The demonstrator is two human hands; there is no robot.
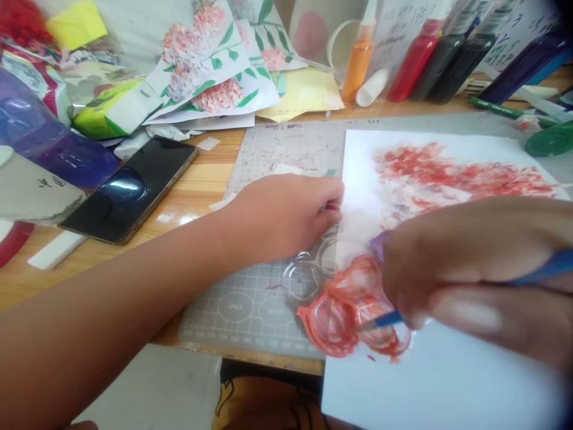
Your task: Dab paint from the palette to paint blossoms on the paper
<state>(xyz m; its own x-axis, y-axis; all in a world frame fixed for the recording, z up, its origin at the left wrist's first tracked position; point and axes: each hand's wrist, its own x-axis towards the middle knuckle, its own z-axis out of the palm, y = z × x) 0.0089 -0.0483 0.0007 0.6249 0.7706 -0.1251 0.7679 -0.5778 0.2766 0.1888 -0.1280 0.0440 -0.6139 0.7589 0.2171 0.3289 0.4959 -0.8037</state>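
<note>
My right hand (483, 280), blurred by motion, grips a blue paintbrush (387, 319). Its tip dips into a well of the clear plastic paint palette (301, 280), several of whose round wells are smeared with orange-red paint. The palette overlaps a white sheet of paper (430, 376), on which red dabs of paint spread across the upper part. My left hand (290, 209) is closed, its fingers curled at the sheet's left edge, just above the palette. Whatever lies between those fingers is hidden.
A grey cutting mat (268, 155) lies under the work on a wooden table (210, 179). To the left are a phone (134, 188) and a paper cup (36, 185). Behind stand an orange bottle (358, 60), a red bottle (414, 63) and flower paintings (210, 60).
</note>
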